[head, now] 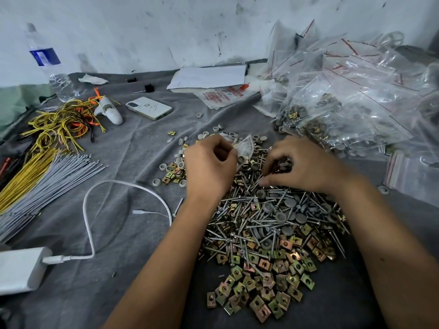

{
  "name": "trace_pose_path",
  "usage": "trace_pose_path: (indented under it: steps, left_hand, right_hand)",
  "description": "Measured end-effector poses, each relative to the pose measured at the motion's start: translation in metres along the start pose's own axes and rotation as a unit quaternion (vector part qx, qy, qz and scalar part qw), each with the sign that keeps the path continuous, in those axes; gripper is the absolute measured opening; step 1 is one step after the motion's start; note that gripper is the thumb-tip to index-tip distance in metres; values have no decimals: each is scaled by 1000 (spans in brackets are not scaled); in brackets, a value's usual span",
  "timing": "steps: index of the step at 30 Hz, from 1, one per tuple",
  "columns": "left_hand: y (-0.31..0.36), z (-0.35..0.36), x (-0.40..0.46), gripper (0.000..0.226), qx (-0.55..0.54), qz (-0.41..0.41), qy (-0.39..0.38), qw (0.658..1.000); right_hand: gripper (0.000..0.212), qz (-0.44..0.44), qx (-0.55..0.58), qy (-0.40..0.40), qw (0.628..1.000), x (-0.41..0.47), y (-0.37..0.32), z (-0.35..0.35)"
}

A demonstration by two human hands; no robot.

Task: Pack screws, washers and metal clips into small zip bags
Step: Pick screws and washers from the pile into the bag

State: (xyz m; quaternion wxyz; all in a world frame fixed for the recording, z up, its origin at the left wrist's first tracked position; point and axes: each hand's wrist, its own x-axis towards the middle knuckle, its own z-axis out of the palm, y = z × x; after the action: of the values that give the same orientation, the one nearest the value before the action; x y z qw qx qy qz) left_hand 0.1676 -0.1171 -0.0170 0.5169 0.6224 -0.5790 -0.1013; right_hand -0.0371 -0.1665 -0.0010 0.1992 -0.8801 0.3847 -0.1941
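Note:
A big heap of long screws [256,210], grey round washers [287,214] and brass-coloured metal clips [259,281] lies on the grey cloth in front of me. My left hand [209,167] is closed on a small clear zip bag [244,147] at the heap's far edge. My right hand [306,165] rests on the screws just right of it, fingers curled down and pinching at screws. Light grey ring washers [180,162] and a few clips lie scattered left of my left hand.
A pile of filled zip bags [344,108] is at the back right, and empty bags [403,172] at the right. On the left lie grey and yellow ties [42,176], a phone [149,108], a water bottle [47,62], and a power bank [21,269] with a white cable [99,186].

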Motion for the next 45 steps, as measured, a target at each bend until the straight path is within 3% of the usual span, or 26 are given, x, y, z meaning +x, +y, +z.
trace_pose_path:
  steps: [4, 8, 10, 14, 21, 26, 30, 32, 37, 41, 45]
  left_hand:
    - [-1, 0, 0, 15, 22, 36, 5, 999]
    - [-3, 3, -2, 14, 31, 49, -29, 998]
    - [-3, 5, -3, 15, 29, 52, -44, 997]
    - [-2, 5, -2, 17, 20, 48, -41, 998]
    - [-2, 3, -2, 16, 26, 24, -13, 999]
    - [-3, -1, 1, 15, 47, 44, 14, 998]
    - [-5, -3, 3, 14, 50, 51, 31, 997]
    - [-5, -3, 2, 14, 45, 46, 24, 998]
    - [-4, 1, 0, 14, 35, 55, -15, 998]
    - [-2, 3, 0, 16, 10, 47, -11, 999]
    - [-2, 2, 1, 20, -17, 26, 12, 999]
  right_hand:
    - [31, 3, 14, -13, 1000, 0, 3, -3]
    - [26, -23, 143, 160, 976, 2, -7, 4]
    - [20, -45, 152, 222, 962, 4, -15, 9]
    - [22, -59, 78, 200, 975, 7, -21, 15]
    - [14, -5, 52, 245, 968, 7, -12, 15]
    - [31, 27, -87, 93, 991, 11, -10, 20]
    - [30, 31, -99, 60, 993, 12, -13, 22]
    - [25, 29, -98, 73, 992, 12, -13, 22]
    - [20, -55, 18, 226, 972, 11, -17, 17]
    - [21, -107, -23, 174, 979, 13, -21, 21]
    - [19, -63, -40, 163, 984, 13, -15, 23]
